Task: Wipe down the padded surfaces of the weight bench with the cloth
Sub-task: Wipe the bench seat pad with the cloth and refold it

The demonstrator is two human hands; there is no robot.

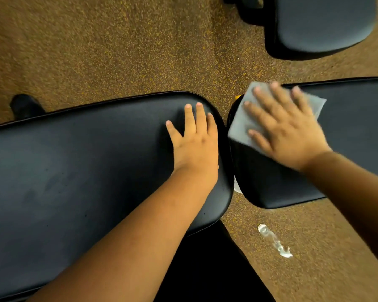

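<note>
Head view — right hand [284, 129], fingers spread flat, presses the cloth [238, 125] onto the right pad [347, 127]; left hand [194, 138] rests flat on the left pad [74, 160] — likely bracing.

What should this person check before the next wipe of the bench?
1. Cloth flat under the right hand: ok, spread fingers press it down.
2. Cloth on padding: partly ok; one corner hangs past the right pad edge.
3. Left hand steadying the left pad: ok, resting flat.
4. Left pad wiped already: cannot tell.
5. Spray bottle within reach: ok, lying on the floor.
6. Cloth damp enough: cannot tell.
</note>
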